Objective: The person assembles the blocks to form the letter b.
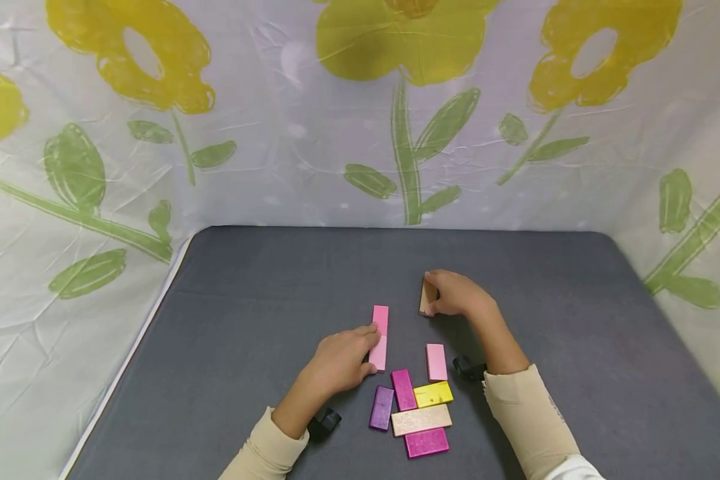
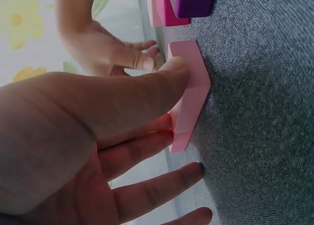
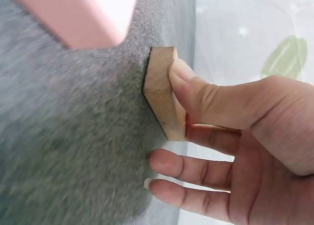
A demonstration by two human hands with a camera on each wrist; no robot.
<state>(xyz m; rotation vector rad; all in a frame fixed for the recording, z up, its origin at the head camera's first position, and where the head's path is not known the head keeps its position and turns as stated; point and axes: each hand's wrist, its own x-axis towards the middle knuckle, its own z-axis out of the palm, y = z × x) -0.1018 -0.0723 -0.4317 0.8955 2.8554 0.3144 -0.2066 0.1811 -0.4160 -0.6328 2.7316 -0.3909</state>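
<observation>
A long pink block lies on the dark cloth, and my left hand pinches it lengthwise, thumb at the near end and fingers toward the far end. In the left wrist view the other fingers spread apart beside the pink block. Farther back and to the right, my right hand pinches a plain wooden block between thumb and fingers. The right wrist view has this wooden block at the cloth, the remaining fingers extended below it.
Nearer me lie a light pink block, a magenta block, a yellow block, a purple block, a beige block and another magenta block. A flowered curtain hangs behind the table.
</observation>
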